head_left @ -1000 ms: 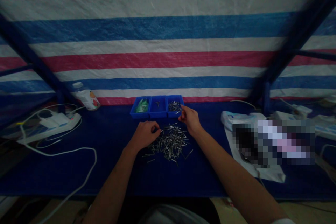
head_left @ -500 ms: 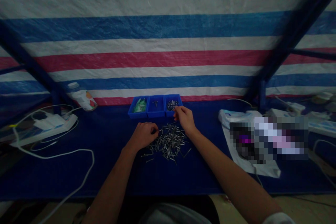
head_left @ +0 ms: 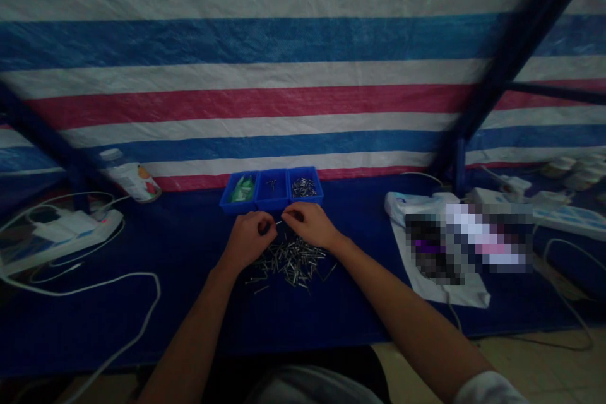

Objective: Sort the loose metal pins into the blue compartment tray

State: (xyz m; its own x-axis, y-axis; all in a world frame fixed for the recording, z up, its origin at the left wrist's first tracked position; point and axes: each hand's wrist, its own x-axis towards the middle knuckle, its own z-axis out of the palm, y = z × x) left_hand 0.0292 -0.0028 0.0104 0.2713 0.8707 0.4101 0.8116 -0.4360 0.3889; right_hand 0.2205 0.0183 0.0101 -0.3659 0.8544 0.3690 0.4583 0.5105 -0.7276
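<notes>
A loose pile of thin silver nails (head_left: 294, 260) lies on the blue table in front of me. My left hand (head_left: 250, 238) is at the pile's upper left, thumb and fingers pinched. A nail (head_left: 278, 222) sticks out at its fingertips, pointing toward the other hand. My right hand (head_left: 310, 225) is just above the pile, its fingers closed and their tips close to that nail; what they hold is hidden. Behind the hands stands a blue three-compartment tray (head_left: 271, 204). Green plastic (head_left: 243, 189) is in its left compartment, a few metal pieces in the middle, and many short ones (head_left: 303, 187) in the right.
At the left are a bottle (head_left: 135, 182), a white power strip (head_left: 71, 237) and a trailing white cable (head_left: 154, 303). To the right lie a white plastic bag (head_left: 468, 293), blurred-out items and another power strip (head_left: 563, 214). A striped sheet (head_left: 284, 69) hangs behind the table.
My right hand has moved left from the tray's right compartment to beside my left hand. The fingertips are now close together, with a nail visible between them. The view has shifted slightly.
</notes>
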